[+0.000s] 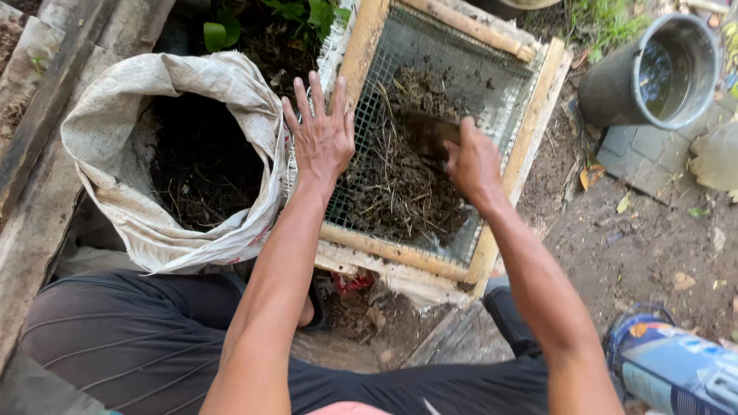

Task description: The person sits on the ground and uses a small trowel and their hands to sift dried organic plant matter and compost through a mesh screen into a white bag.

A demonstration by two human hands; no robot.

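A wooden-framed wire-mesh sieve (530,115) lies in front of me, with a heap of dark soil, roots and dry stems (400,184) on its mesh. My left hand (320,134) is open, fingers spread, above the sieve's left edge between the sieve and a sack. My right hand (473,161) is over the middle of the mesh, fingers closed around a dark clump of soil (429,134). An open whitish woven sack (165,238), its rim rolled down, stands to the left and holds dark soil and twigs (204,165).
A grey bucket (630,104) with water stands at upper right beside paving bricks (646,157). A blue printed bag (676,365) lies at lower right. Concrete edging (34,230) runs along the left. Green plants (296,15) grow behind the sack. Bare dirt lies right of the sieve.
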